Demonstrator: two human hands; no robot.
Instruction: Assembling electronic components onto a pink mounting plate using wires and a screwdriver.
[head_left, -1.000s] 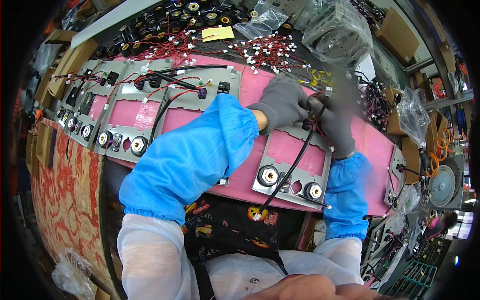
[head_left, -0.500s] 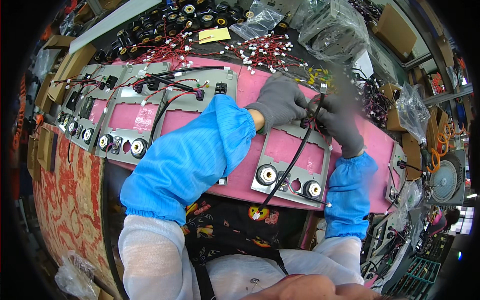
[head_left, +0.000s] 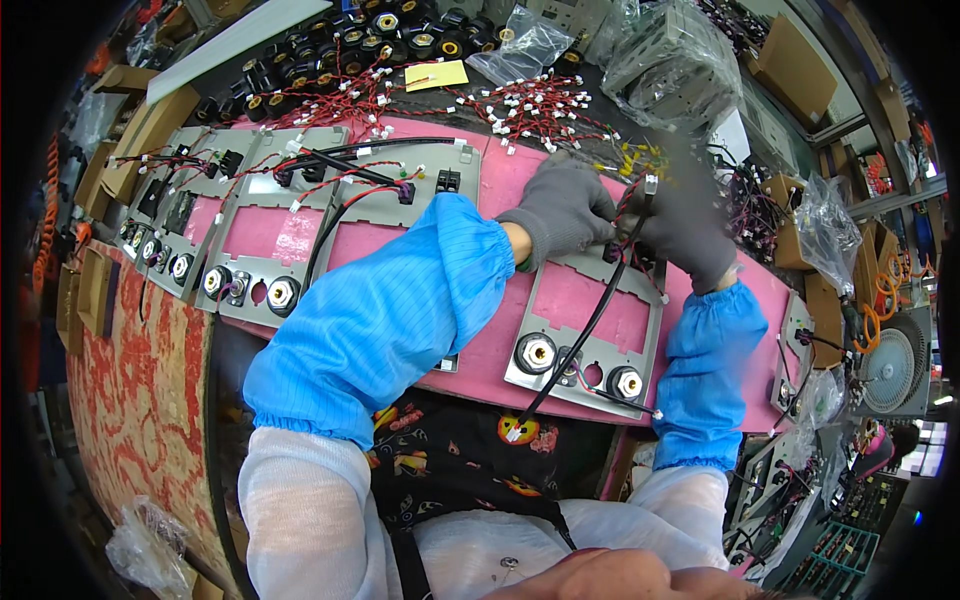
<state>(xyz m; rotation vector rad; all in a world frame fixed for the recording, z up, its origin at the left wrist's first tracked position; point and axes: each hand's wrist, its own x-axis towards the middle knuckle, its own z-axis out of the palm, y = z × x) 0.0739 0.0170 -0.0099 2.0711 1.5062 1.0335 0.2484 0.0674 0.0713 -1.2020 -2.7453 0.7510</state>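
Observation:
My left hand (head_left: 565, 205), in a grey glove, is at the top edge of a grey metal panel (head_left: 608, 362). Its fingers are bent and closed; what they pinch is hidden. Opposite it, my right hand (head_left: 690, 240), also gloved, is closed beside the upper end of a black cable (head_left: 590, 318); its fingertips are partly blurred and hidden. Red and black wires (head_left: 625, 215) show between the hands. The cable runs down across the panel and past its lower edge, ending in a white connector (head_left: 514, 435). Two round brass-cored fittings (head_left: 536, 353) sit at the panel's lower corners.
Several similar wired panels (head_left: 262, 245) stand at left on the pink mat (head_left: 505, 285); another panel (head_left: 790, 350) lies far right. Behind are red wire leads (head_left: 535, 105), black round fittings (head_left: 385, 45), a yellow note (head_left: 436, 76) and plastic-wrapped metal parts (head_left: 675, 65).
My right hand has shifted slightly toward the upper right, and the black cable's upper end has tilted with it. My left hand stays at nearly the same place on the panel's top edge.

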